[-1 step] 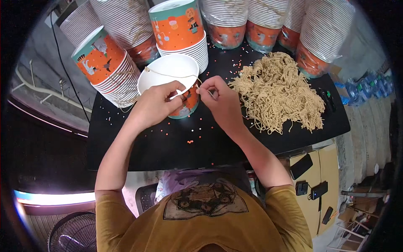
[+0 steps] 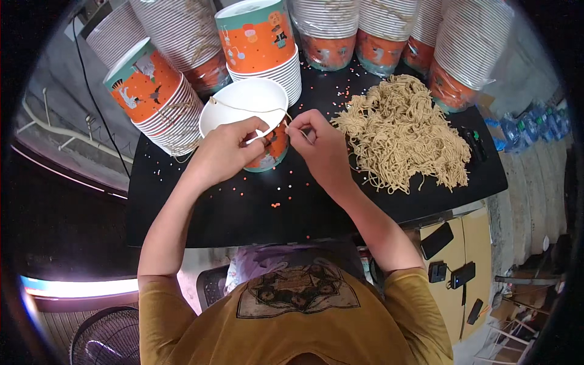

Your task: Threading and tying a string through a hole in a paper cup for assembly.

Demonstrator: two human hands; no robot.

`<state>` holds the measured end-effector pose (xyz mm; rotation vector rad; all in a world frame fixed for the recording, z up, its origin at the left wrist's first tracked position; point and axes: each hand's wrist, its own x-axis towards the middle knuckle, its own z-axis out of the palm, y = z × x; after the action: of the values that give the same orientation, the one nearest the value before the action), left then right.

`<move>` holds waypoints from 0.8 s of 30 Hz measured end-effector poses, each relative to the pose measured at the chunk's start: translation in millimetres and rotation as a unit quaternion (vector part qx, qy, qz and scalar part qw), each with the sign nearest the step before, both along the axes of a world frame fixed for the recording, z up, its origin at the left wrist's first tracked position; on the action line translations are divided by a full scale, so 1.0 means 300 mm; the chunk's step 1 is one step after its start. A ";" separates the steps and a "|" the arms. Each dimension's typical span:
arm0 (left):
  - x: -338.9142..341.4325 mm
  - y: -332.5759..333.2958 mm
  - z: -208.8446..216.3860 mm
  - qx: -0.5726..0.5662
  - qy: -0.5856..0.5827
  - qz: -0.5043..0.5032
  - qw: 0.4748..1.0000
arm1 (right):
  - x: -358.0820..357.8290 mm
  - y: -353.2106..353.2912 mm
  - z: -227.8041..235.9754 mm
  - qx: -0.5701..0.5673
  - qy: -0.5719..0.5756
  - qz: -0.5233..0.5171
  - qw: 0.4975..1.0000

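A white-lined paper bucket (image 2: 234, 97) with an orange and green printed outside stands tilted on the black table, its mouth toward me. My left hand (image 2: 226, 149) grips the near right part of its rim, thumb and fingers bent around the edge. A thin tan cord (image 2: 252, 111) runs across the mouth from a hole at the left of the rim to the right side. There my right hand (image 2: 316, 143) pinches beside the rim, close to the cord's end; the fingertips partly hide it.
A heap of tan cords (image 2: 404, 137) lies on the right of the black table (image 2: 201, 222). Stacked orange buckets (image 2: 261, 39) line the far side, several in clear plastic, and another stack (image 2: 146, 82) leans at left. Small paper dots (image 2: 275, 205) are scattered about. Dark tools (image 2: 477, 146) lie at the right edge.
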<state>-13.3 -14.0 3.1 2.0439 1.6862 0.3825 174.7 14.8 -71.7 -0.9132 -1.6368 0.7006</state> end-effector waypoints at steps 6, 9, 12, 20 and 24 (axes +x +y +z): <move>-0.002 0.001 -0.007 0.012 0.000 -0.008 1.000 | -0.013 0.007 -0.039 -0.013 0.027 0.014 0.999; -0.007 0.004 -0.014 0.009 -0.009 -0.003 1.000 | -0.011 0.009 -0.046 -0.011 0.006 0.014 1.000; -0.012 0.006 -0.023 0.002 -0.033 0.000 0.999 | -0.013 0.014 -0.056 0.001 0.008 0.017 1.000; -0.008 0.007 -0.015 -0.019 -0.014 0.002 1.000 | -0.008 0.020 -0.038 -0.021 -0.002 0.039 0.999; -0.010 0.007 -0.016 -0.012 -0.013 -0.008 1.000 | -0.008 0.032 -0.044 -0.018 0.003 0.045 0.999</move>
<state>-16.2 -11.9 -1.7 2.0256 1.6517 0.3806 172.4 24.3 -84.8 -0.8668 -1.6735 0.7963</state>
